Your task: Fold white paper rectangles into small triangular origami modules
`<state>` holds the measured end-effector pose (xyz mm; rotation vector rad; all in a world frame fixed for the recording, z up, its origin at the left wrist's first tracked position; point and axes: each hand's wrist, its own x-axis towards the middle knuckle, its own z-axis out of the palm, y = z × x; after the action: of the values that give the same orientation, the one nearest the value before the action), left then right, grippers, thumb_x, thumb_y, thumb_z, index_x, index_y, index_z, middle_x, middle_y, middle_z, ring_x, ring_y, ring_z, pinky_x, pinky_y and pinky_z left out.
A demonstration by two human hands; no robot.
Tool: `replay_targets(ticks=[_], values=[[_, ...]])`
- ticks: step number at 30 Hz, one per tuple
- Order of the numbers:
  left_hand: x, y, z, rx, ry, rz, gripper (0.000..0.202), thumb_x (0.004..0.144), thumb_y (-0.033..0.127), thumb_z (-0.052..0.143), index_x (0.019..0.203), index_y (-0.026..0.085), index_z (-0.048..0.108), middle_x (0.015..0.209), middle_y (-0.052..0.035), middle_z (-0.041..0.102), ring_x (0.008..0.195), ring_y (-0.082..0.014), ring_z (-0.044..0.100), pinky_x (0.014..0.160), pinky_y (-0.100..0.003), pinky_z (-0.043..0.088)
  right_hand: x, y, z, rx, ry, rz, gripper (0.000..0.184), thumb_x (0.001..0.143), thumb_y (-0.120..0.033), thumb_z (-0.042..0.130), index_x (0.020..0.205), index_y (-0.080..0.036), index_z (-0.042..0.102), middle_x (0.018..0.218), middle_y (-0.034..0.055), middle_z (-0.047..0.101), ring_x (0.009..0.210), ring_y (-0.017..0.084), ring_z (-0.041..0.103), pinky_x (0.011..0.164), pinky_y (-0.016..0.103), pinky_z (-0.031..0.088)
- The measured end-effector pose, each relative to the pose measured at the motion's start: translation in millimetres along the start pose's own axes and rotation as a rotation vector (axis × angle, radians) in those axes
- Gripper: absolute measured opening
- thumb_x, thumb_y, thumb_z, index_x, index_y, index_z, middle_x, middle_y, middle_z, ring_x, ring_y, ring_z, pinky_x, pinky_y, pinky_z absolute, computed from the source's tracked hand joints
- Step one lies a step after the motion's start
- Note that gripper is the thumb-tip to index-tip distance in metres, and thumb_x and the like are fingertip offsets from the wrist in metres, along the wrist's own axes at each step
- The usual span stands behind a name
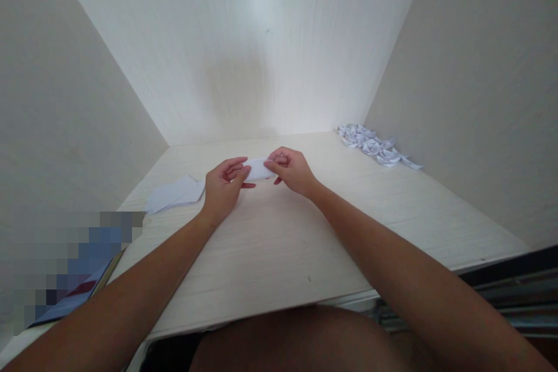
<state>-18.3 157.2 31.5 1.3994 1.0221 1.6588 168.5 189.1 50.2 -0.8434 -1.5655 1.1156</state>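
A small white piece of paper (258, 169) is held up between my two hands, above the middle of the pale tabletop (279, 244). My left hand (224, 182) pinches its left end between thumb and fingers. At the right end, my right hand (291, 170) grips it the same way, with the thumb on the near face. Just left of my left hand, flat sheets of white paper (176, 193) lie in a loose stack. Whether the held piece is folded I cannot tell.
Several folded white paper pieces (372, 145) form a heap at the back right, against the right wall (475, 93). Pale panels enclose the table at the back and left. A partly blurred blue item (82, 285) lies at the left edge, beside my left forearm.
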Motion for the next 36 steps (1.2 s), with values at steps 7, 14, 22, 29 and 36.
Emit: replay_targets(ticks=[7, 14, 22, 29, 36], values=[[1.3, -2.2, -1.4, 0.0, 0.004, 0.01, 0.04, 0.074, 0.039, 0.086, 0.103, 0.014, 0.076, 0.084, -0.0033, 0.073, 0.077, -0.0202, 0.075, 0.06, -0.034, 0.07, 1.7, -0.9, -3.3, 0.01, -0.002, -0.024, 0.033, 0.076, -0.034, 0.079, 0.103, -0.018, 0.071, 0.072, -0.0014, 0.068, 0.062, 0.012, 0.062, 0.045, 0.021, 0.057], [2.8, -0.2, -1.7, -0.007, -0.012, 0.005, 0.042, 0.072, 0.041, 0.087, 0.103, 0.014, 0.075, 0.082, -0.0026, 0.073, 0.077, -0.0198, 0.075, 0.06, -0.034, 0.07, 2.1, -0.7, -4.9, -0.004, 0.0, -0.046, 0.035, 0.074, -0.039, 0.083, 0.1, -0.016, 0.077, 0.078, 0.0024, 0.071, 0.066, 0.013, 0.065, 0.048, 0.022, 0.056], [1.8, 5.6, 1.3, -0.017, -0.004, 0.002, 0.045, 0.069, 0.045, 0.088, 0.097, 0.014, 0.074, 0.078, -0.0039, 0.074, 0.074, -0.0202, 0.074, 0.059, -0.036, 0.07, 1.1, -3.9, -5.1, -0.04, 0.011, -0.073, 0.034, 0.074, -0.039, 0.082, 0.099, -0.016, 0.077, 0.079, 0.0026, 0.07, 0.065, 0.013, 0.065, 0.049, 0.023, 0.056], [1.7, 9.0, 1.8, -0.017, -0.007, 0.0, 0.043, 0.069, 0.047, 0.087, 0.095, 0.015, 0.073, 0.077, -0.0036, 0.074, 0.073, -0.0209, 0.074, 0.061, -0.039, 0.071, -0.7, -8.4, -4.8, -0.076, 0.006, -0.09, 0.031, 0.076, -0.038, 0.082, 0.097, -0.017, 0.076, 0.079, 0.0027, 0.071, 0.063, 0.012, 0.064, 0.051, 0.023, 0.055], [1.8, 10.2, 2.0, -0.021, -0.007, 0.009, 0.042, 0.07, 0.047, 0.087, 0.094, 0.015, 0.073, 0.076, -0.0034, 0.075, 0.072, -0.021, 0.074, 0.06, -0.038, 0.071, -1.2, -12.2, -4.4, -0.084, 0.0, -0.096, 0.027, 0.077, -0.038, 0.08, 0.094, -0.017, 0.074, 0.078, 0.0032, 0.072, 0.064, 0.013, 0.065, 0.051, 0.023, 0.054]])
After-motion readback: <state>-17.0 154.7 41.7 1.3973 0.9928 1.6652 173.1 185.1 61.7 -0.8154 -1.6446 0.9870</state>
